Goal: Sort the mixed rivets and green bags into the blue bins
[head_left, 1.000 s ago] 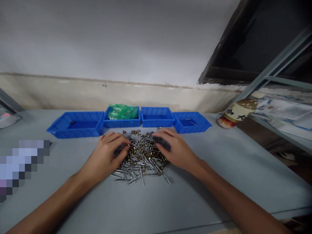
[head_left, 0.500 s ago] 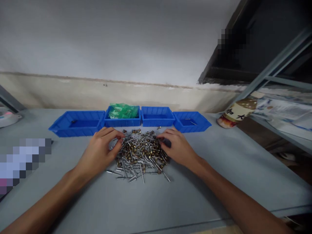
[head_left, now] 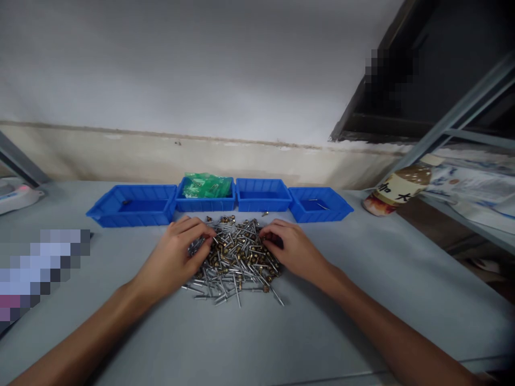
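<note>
A loose heap of silver blind rivets and brass-coloured screws (head_left: 237, 257) lies on the grey table in front of me. At its left edge, my left hand (head_left: 177, 254) has thumb and forefinger drawn together at the heap's surface; whatever is between the tips is too small to make out. My right hand (head_left: 295, 246) reaches the heap's right side with curled fingers, the tips close together among the pieces. Anything it pinches is hidden. One small brass-coloured screw (head_left: 265, 214) lies apart, behind the heap.
Behind the heap stand blue bins in a row: the left bin (head_left: 132, 219) holds a small piece, another holds a green bag (head_left: 207, 186), then a third bin (head_left: 263, 203), and the right bin (head_left: 322, 214) has a few thin pins. A labelled bottle (head_left: 398, 190) leans at right.
My left hand has moved slightly right and nearer, over the heap's edge. The fingers of my right hand have shifted a little at the right side. The whole view has shifted slightly.
</note>
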`<state>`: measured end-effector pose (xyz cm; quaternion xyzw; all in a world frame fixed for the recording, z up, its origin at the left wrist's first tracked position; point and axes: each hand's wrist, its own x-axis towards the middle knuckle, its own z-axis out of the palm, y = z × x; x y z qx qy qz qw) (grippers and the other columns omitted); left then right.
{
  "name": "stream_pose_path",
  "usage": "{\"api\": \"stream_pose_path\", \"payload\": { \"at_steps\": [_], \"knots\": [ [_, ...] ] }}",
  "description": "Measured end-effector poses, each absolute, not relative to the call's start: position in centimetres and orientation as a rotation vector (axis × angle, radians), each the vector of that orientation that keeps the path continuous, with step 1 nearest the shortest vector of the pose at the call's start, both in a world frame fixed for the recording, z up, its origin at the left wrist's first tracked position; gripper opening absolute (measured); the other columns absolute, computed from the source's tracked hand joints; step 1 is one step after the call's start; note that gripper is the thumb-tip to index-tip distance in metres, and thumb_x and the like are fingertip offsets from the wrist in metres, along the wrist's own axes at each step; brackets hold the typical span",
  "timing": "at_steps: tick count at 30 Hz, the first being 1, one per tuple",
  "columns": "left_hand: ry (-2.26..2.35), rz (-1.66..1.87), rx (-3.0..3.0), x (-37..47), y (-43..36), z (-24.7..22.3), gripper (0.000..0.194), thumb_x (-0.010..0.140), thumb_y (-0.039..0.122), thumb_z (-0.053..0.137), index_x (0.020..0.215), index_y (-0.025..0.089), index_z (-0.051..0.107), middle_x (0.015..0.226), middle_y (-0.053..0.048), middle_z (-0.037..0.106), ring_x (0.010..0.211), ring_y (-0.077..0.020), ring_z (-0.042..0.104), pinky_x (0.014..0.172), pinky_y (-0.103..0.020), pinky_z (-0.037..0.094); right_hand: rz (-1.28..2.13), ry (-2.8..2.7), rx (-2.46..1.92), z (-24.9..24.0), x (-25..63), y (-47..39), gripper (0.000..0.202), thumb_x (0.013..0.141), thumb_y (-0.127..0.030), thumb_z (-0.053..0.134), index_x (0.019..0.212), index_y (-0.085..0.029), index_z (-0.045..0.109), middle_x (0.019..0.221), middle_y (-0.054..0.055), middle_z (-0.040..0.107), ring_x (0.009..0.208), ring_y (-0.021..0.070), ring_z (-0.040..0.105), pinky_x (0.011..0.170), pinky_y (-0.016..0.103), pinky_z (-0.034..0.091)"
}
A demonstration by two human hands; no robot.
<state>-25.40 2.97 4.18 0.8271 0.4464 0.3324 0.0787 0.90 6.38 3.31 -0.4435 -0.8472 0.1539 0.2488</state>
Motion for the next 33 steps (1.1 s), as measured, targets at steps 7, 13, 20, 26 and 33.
{"api": "stream_pose_path", "payload": {
  "at_steps": [7,13,20,26,33],
  "knots": [
    [1.319,1.021,2.41,-25.1,2.8,4.1,0.013,0.092,0.017,0.051,0.089,0.019,0.064,0.087,-0.002,0.065,0.085,-0.0186,0.058,0.078,-0.032,0.045,0.532,-2.061,-1.185,4.1,0.5,5.8,0.014,0.081,-0.01,0.061,0.083,-0.02,0.071,0.084,0.003,0.073,0.077,0.0172,0.065,0.073,0.032,0.05],
    [1.209,1.017,2.249,-23.6,2.0,3.9,0.012,0.092,0.023,0.057,0.099,0.02,0.066,0.086,-0.002,0.065,0.082,-0.017,0.059,0.074,-0.031,0.046,1.041,-1.735,-1.116,4.5,-1.3,4.0,0.005,0.078,-0.022,0.068,0.079,-0.019,0.072,0.077,0.003,0.071,0.07,0.0146,0.064,0.063,0.027,0.05],
    [1.063,1.025,2.203,-22.5,1.0,4.0,0.009,0.093,0.021,0.055,0.097,0.02,0.064,0.086,-0.001,0.064,0.082,-0.016,0.057,0.074,-0.031,0.045,1.201,-1.648,-1.006,3.6,-2.6,2.8,0.003,0.077,-0.019,0.069,0.077,-0.02,0.072,0.076,0.001,0.07,0.07,0.0127,0.062,0.064,0.026,0.048],
    [1.035,1.046,2.216,-22.6,0.9,4.0,0.01,0.091,0.016,0.056,0.097,0.02,0.063,0.088,-0.001,0.063,0.083,-0.0156,0.056,0.074,-0.031,0.045,1.198,-1.663,-0.97,3.5,-2.8,2.7,0.004,0.075,-0.016,0.07,0.076,-0.02,0.07,0.075,-0.001,0.069,0.071,0.0121,0.061,0.065,0.025,0.047],
    [1.005,1.1,2.199,-22.7,1.1,4.0,0.014,0.09,0.012,0.057,0.101,0.019,0.063,0.091,-0.002,0.064,0.086,-0.0151,0.058,0.076,-0.03,0.047,1.165,-1.734,-1.023,3.8,-3.0,2.5,0.004,0.079,-0.019,0.068,0.079,-0.02,0.072,0.074,0.0,0.07,0.068,0.0113,0.061,0.062,0.024,0.047]
  ]
}}
